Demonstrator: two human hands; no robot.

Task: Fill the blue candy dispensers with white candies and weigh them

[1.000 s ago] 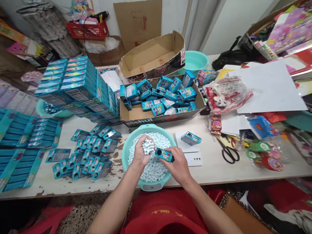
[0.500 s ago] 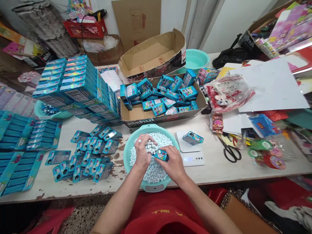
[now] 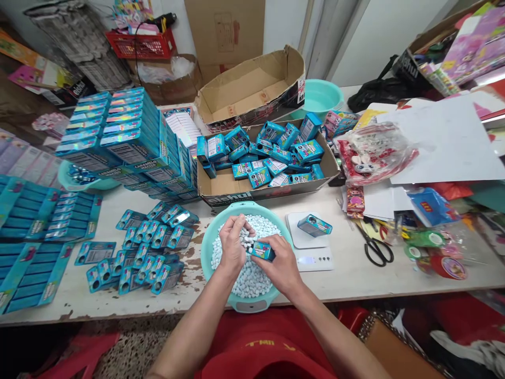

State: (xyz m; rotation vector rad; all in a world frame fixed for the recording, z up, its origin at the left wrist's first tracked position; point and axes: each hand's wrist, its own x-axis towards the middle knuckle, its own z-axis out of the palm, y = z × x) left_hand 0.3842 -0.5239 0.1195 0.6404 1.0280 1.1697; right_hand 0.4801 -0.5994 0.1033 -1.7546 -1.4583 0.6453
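A turquoise basin [image 3: 209, 263] full of small white candies [image 3: 252, 281] stands at the table's front edge. Over it, my right hand [image 3: 282, 266] grips a small blue candy box [image 3: 263, 251], tilted with its open end toward the left. My left hand [image 3: 233, 242] is curled around some white candies, held right against that opening. A few of the candies show between the fingers and the box. Just right of the basin, another blue box [image 3: 314, 225] lies on a white kitchen scale [image 3: 311, 258] whose display is lit.
Several blue boxes with round openings [image 3: 144, 252] lie left of the basin. Behind them rise stacked display packs [image 3: 130, 137]. A cardboard box [image 3: 213, 192] behind the basin holds many blue boxes. Black scissors [image 3: 376, 250], tape rolls [image 3: 426, 238] and papers lie on the right.
The fingers of my left hand have closed further over the candies, fewer of which now show. The box in my right hand stays at nearly the same place. The view has shifted slightly.
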